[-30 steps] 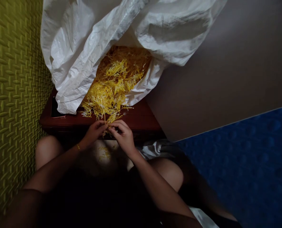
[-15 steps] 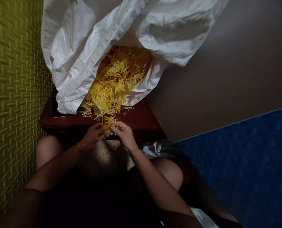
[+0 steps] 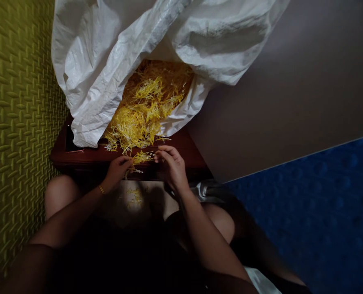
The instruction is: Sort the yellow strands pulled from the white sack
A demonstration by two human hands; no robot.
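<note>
A white woven sack [image 3: 98, 94] lies open on a dark red surface [image 3: 186, 153], and a heap of thin yellow strands with pale tips [image 3: 132, 122] spills from its mouth. Just below the heap, my left hand [image 3: 117, 173] pinches the left end of a small yellow bunch [image 3: 142, 157]. At the bunch's right end is my right hand [image 3: 173, 165], thumb and fingers drawn together around something too small to make out.
Textured yellow wall or matting [image 3: 16, 122] runs along the left. A large grey-brown panel [image 3: 285, 90] slants across the right, above blue bumpy matting [image 3: 322, 196]. Loose yellow bits [image 3: 134, 198] lie on the pale floor between my knees.
My right hand has moved right and slightly up, away from my left hand. The small bunch shows more fully between them, with fewer strands hanging below. My left hand has shifted slightly left.
</note>
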